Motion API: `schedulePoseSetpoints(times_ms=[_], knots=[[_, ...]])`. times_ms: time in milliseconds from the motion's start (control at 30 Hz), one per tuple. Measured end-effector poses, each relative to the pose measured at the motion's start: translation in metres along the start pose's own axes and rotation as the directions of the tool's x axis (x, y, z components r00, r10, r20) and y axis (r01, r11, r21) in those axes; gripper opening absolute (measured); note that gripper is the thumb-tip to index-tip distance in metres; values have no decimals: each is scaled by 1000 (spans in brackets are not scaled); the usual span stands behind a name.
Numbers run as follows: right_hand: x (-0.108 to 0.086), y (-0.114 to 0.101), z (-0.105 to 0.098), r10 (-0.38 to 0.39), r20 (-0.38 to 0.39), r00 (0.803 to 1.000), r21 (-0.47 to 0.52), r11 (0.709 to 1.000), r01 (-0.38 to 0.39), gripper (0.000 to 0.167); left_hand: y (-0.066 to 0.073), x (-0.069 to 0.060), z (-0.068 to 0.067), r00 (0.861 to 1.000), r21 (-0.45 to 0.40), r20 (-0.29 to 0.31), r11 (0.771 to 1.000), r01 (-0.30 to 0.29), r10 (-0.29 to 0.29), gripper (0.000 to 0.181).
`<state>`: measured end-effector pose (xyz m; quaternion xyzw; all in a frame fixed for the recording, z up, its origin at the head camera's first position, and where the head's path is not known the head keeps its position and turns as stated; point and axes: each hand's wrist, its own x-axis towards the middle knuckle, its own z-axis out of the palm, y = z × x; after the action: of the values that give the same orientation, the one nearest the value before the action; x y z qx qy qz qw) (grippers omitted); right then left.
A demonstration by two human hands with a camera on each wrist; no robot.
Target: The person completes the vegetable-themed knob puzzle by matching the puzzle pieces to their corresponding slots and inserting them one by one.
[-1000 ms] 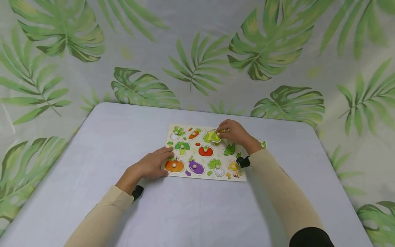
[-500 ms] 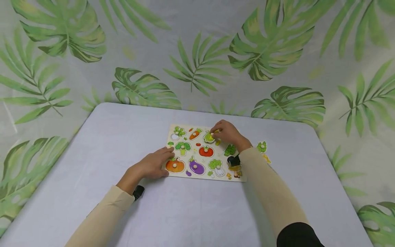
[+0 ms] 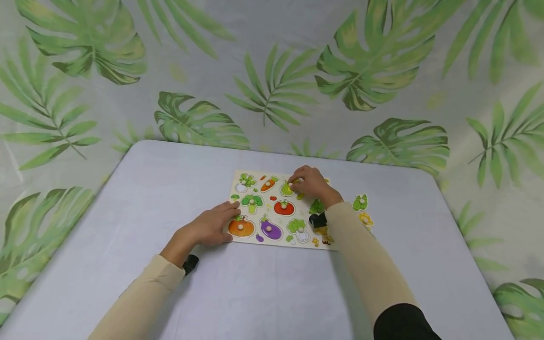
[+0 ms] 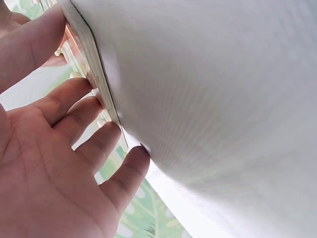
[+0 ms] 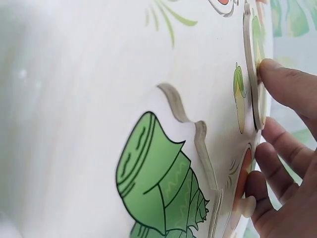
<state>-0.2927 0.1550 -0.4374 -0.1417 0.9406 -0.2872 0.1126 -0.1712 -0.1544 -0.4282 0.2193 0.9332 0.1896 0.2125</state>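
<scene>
A wooden vegetable puzzle board (image 3: 276, 240) lies flat on the white table. My left hand (image 3: 212, 225) rests at its left edge; in the left wrist view, the spread fingers (image 4: 91, 144) touch the board's side. At the back of the board, my right hand (image 3: 312, 182) holds a green-and-yellow corn puzzle piece (image 3: 287, 188). In the right wrist view, the thumb (image 5: 287, 87) is on the corn piece (image 5: 255, 54), whose edge appears slightly raised above the board. Just in front of this hand is a recess with a green vegetable picture (image 3: 316, 206).
Right of the board lie a loose green piece (image 3: 360, 202) and a yellow mushroom piece (image 3: 365, 219), the latter partly behind my right sleeve. Knobbed tomato (image 3: 284, 207), eggplant (image 3: 270, 230) and pumpkin (image 3: 241, 227) pieces sit in the board. A leaf-patterned cloth (image 3: 272, 94) hangs behind the table (image 3: 272, 293).
My right hand has moved a little left with the corn piece, which now covers the corn recess. The right forearm has also shifted left, uncovering the loose pieces. My left hand stays put.
</scene>
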Motion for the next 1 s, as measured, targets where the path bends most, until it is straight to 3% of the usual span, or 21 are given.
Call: schedulePoseSetpoints(times_ms=[500,1000], knots=[[-5,0,5,-4,-31,999,36,999,5,25,0,0,1,1000,0,-11,1000,-5,5,68],[-5,-1,11,26,-83,996,-30,999,-29,21,-1,0,2,1000,3,-9,1000,-3,3,68]])
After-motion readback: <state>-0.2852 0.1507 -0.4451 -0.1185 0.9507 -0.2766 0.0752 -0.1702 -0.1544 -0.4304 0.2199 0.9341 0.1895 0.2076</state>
